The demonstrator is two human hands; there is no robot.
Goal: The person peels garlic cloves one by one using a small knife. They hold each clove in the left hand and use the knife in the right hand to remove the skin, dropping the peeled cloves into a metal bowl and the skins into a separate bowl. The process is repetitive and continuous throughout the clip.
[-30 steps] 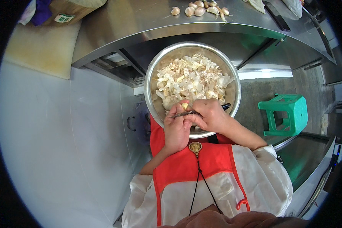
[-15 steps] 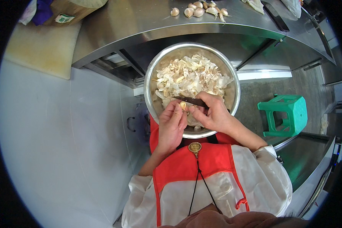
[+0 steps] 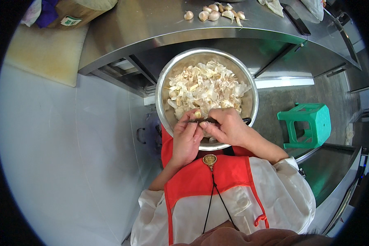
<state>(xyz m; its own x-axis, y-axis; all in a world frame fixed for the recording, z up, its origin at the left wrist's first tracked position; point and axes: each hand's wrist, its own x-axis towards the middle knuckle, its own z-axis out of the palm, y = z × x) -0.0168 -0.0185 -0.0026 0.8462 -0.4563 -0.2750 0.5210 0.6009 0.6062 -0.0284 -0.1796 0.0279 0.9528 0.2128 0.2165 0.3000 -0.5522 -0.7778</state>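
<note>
From my head view, a wide, round, shiny steel bowl [image 3: 159, 94] holds crinkled, papery, cream-white garlic skins [image 3: 209, 84]. Over the bowl's near half is a smooth, pale-yellow garlic clove [image 3: 197, 114], pinched in the fingertips of my left hand [image 3: 186, 137]. My right hand [image 3: 229, 127] grips a dark-bladed knife with a black handle [image 3: 210, 120]; my fingers cover much of it, so I can't tell whether its edge touches the clove. Both forearms slant inward, fingers curled, above the bowl's near rim.

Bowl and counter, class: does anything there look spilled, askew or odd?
Nothing stands out: the peels lie inside the bowl, none visibly over its rim, and the cloves sit loosely grouped on the counter, one slightly apart.
</note>
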